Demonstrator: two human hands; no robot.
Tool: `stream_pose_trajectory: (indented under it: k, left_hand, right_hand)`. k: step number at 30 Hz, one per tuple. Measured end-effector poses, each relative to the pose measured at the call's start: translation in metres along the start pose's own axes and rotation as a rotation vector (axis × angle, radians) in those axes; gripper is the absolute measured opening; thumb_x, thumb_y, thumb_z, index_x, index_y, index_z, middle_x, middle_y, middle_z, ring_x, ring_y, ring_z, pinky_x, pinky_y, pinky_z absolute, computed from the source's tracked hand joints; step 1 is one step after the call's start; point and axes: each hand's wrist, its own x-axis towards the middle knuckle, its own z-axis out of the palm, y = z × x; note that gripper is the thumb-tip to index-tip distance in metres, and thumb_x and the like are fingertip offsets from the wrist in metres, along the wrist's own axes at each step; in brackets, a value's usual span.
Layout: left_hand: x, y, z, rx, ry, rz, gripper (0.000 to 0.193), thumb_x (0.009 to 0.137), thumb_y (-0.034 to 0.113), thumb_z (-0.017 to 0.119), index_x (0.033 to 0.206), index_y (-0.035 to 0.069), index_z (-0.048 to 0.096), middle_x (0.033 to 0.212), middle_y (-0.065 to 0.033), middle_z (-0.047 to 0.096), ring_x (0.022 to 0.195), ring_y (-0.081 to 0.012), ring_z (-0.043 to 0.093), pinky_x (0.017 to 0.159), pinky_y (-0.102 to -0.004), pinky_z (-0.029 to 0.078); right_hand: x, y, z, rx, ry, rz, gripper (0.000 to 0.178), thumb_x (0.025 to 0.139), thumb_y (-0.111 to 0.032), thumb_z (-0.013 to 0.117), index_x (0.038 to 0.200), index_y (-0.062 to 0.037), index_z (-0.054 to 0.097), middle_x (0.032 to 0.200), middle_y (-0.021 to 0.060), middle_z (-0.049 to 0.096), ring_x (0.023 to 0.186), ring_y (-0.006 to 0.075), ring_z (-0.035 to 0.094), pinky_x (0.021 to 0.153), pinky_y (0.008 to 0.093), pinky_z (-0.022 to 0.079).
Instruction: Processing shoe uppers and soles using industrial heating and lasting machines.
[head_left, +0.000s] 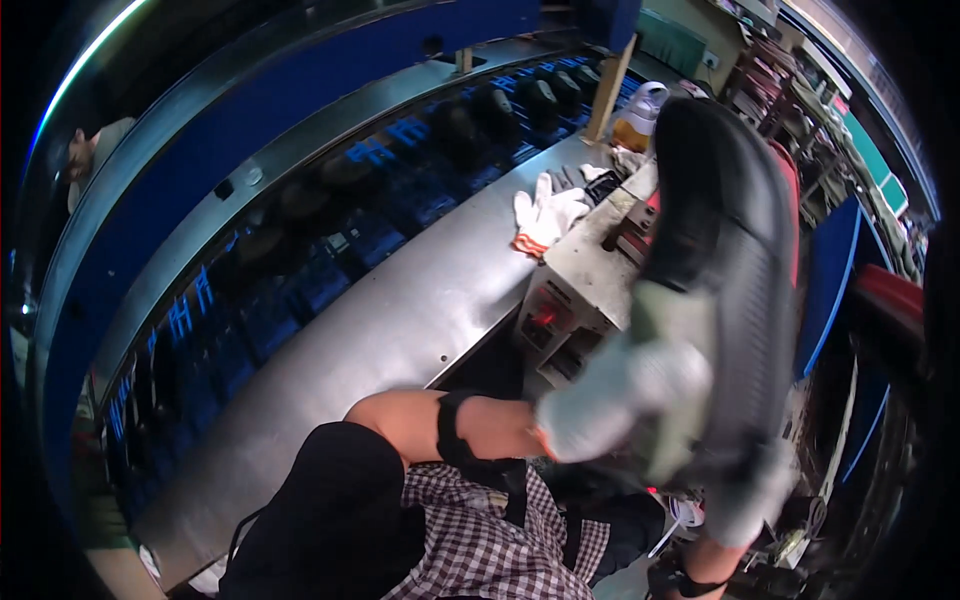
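A black boot (735, 250), smeared by motion, is held up in front of me at the right, its toe toward the top and its ridged sole facing right. A pale green part (655, 310) shows on its left side; I cannot make out what it is. My left hand (630, 390), in a white glove, grips the boot from the left near the green part. Below, my right hand (755, 500), also gloved, holds the lower end of the boot; its fingers are blurred and partly hidden.
A white glove (545, 215) with an orange cuff lies on the metal ledge (390, 310). Beside it stands a pale machine (590, 260) with a red light. Dark shoes (540, 90) line the blue-lit conveyor behind. Another person (90, 160) is at the far left.
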Motion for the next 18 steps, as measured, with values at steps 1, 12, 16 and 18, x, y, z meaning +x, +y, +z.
stream_pose_trajectory:
  k: [1,12,16,18]
  left_hand:
    - [0.002,0.014,-0.009,-0.248,0.044,-0.06,0.071,0.091,0.036,0.076,0.147,0.002,0.046,0.127,-0.0104,0.064,0.115,-0.0187,0.064,0.098,-0.0337,0.053]
    - [0.056,0.16,-0.284,0.764,1.176,0.081,0.036,0.072,0.025,0.082,0.099,0.004,0.072,0.092,-0.0061,0.067,0.084,-0.0196,0.064,0.078,-0.0354,0.052]
    - [0.088,0.199,-0.375,0.972,1.187,0.135,0.043,0.072,0.031,0.082,0.102,0.002,0.073,0.103,-0.0099,0.068,0.094,-0.0219,0.063,0.085,-0.0377,0.05]
    - [0.084,0.21,-0.455,1.297,1.32,0.214,0.06,0.076,0.036,0.081,0.121,-0.001,0.066,0.119,-0.0177,0.07,0.111,-0.0316,0.066,0.098,-0.0409,0.05]
  right_hand:
    - [0.001,-0.017,0.037,-0.229,-0.116,-0.13,0.058,0.104,-0.028,0.055,0.153,0.0013,0.046,0.151,0.0183,0.052,0.142,0.0276,0.048,0.121,0.0402,0.034]
    - [0.054,0.047,0.05,-1.022,0.007,-0.629,0.036,0.097,-0.001,0.06,0.132,0.0044,0.064,0.127,0.0193,0.063,0.112,0.0299,0.063,0.101,0.0386,0.048]
    - [0.053,0.057,0.046,-0.996,0.026,-0.517,0.03,0.104,-0.005,0.057,0.131,0.0074,0.063,0.121,0.0139,0.065,0.111,0.0225,0.063,0.099,0.0342,0.049]
    - [0.053,0.057,0.05,-0.94,0.012,-0.466,0.029,0.106,-0.007,0.055,0.13,0.0069,0.063,0.119,0.0106,0.065,0.11,0.0186,0.062,0.098,0.0324,0.049]
